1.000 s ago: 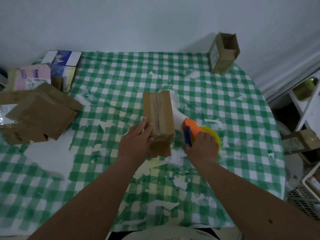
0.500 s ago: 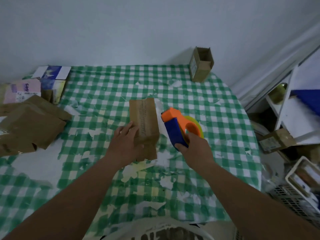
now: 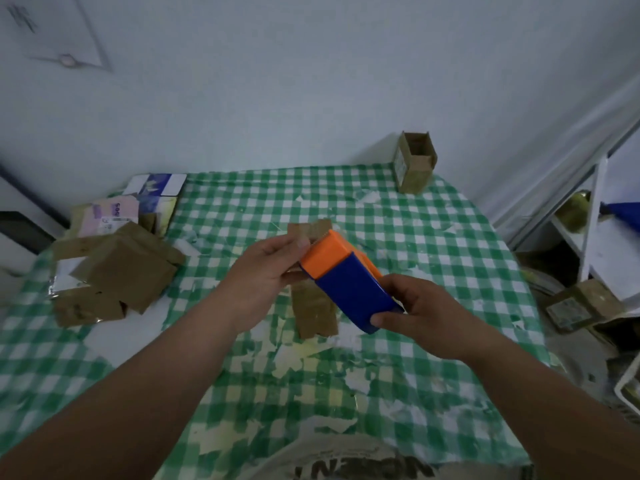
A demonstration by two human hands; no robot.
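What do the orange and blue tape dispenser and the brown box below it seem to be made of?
The tape dispenser looks like moulded plastic, smooth with a slight sheen: even colour, clean rounded edges. The brown box seems plain cardboard, matt: dull brown faces with soft, creased edges, though blur hides finer texture.

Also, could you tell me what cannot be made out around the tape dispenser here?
Head view:
The tape roll: hidden behind the tape dispenser body.
Whether the left hand pinches tape: fingertips too small, blurred.
Middle of the brown box: covered by dispenser and left hand.
Right-hand shelf: cut off by the edge.
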